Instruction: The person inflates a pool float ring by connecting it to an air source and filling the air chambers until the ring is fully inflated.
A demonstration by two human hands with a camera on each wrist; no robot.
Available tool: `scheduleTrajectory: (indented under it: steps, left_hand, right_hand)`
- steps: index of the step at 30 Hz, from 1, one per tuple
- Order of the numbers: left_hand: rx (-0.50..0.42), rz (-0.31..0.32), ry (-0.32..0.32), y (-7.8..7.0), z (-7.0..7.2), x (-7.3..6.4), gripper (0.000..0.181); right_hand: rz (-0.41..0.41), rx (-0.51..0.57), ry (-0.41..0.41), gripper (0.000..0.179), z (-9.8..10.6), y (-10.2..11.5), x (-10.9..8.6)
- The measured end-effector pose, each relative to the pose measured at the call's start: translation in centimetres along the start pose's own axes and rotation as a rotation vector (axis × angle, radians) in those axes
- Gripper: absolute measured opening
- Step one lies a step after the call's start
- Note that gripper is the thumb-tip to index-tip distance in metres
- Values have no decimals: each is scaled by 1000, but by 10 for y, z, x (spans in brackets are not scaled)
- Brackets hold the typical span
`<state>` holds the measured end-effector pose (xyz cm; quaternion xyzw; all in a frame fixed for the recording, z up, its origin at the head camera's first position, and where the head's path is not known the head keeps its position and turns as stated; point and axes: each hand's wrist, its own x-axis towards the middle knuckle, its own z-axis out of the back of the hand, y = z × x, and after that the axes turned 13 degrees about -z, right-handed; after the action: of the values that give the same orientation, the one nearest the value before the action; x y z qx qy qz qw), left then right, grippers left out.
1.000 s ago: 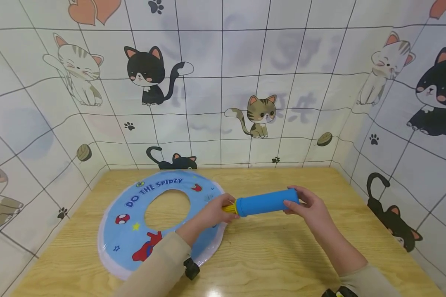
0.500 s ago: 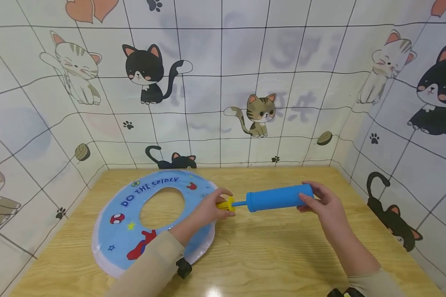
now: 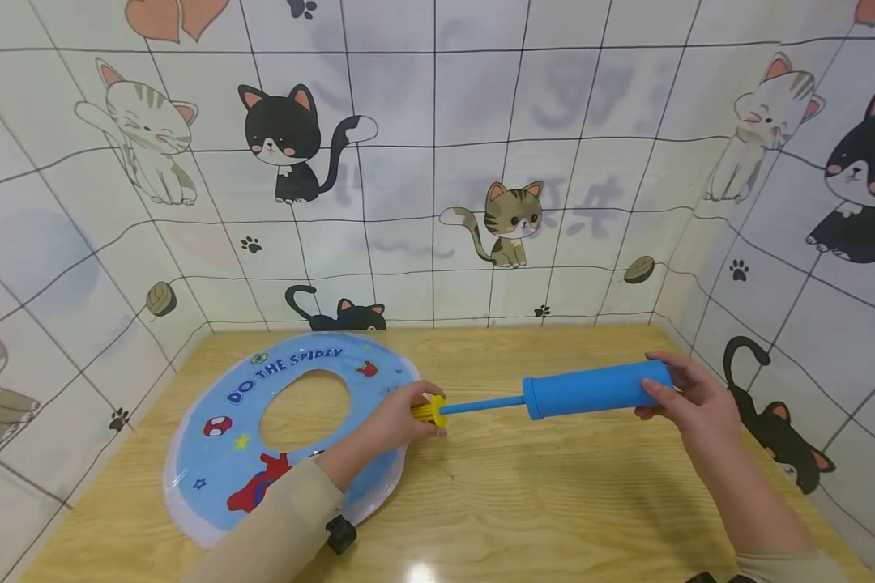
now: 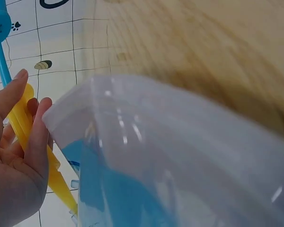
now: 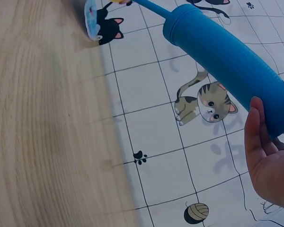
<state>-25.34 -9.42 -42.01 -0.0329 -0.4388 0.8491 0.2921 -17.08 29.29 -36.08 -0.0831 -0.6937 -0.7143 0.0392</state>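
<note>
A blue hand air pump is held level above the table, its thin blue rod drawn well out of the barrel. My left hand grips the yellow end piece at the rod's tip. In the left wrist view this yellow piece tapers down to small clear plastic bits at the edge of the ring. My right hand holds the far end of the barrel between thumb and fingers. Partly inflated, the blue swim ring lies left, its edge under my left hand and forearm.
The wooden table runs back to a white wall printed with cats, with similar walls on both sides. A black wrist camera sits on the left sleeve.
My right hand has pulled the barrel to the right, drawing out more of the rod. My left hand has shifted slightly left with the yellow piece, and the ring has moved left too.
</note>
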Motion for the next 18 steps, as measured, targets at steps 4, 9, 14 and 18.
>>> scheduleTrajectory:
  steps: [4, 9, 14, 18]
  left_hand:
    - [-2, -7, 5, 2, 4, -8, 50]
    - [-41, -13, 29, 5, 10, -15, 47]
    - [-153, -7, 37, 6, 10, -19, 40]
    - [-200, -11, 43, 7, 7, -20, 37]
  right_hand:
    - [3, -122, 70, 42, 12, 7, -2]
    - [1, -301, 299, 55, 29, 20, -2]
    - [31, -418, 356, 55, 28, 27, -1]
    - [36, -475, 325, 51, 16, 26, 1]
